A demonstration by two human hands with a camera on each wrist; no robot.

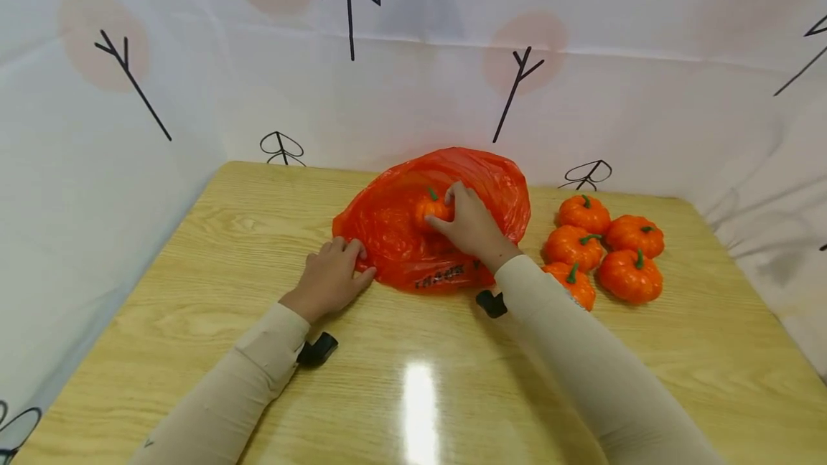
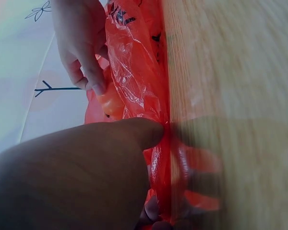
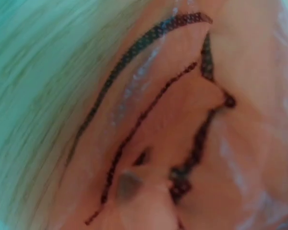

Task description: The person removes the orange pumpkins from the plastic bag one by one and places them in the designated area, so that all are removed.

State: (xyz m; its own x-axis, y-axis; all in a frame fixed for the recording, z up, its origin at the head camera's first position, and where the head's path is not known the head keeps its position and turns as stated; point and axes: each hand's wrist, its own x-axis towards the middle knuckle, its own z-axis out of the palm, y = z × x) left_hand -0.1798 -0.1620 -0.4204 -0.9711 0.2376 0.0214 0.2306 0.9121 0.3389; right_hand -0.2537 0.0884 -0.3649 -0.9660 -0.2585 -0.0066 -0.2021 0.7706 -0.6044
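A thin red plastic bag with dark printed letters lies spread on the table, its mouth open. My left hand holds the bag's left edge; in the left wrist view its thumb lies on the crumpled plastic, and its other fingers are partly hidden. Inside the bag's mouth, my right hand grips a small orange toy pumpkin with a green stem. Thumb and fingers sit on either side of that pumpkin. Blurred red plastic with dark print fills most of the right wrist view.
Several more orange pumpkins stand grouped on the wooden table, right of the bag and close to my right forearm. Behind the table hangs a pale cloth with plant drawings. Black wrist mounts sit under the sleeves.
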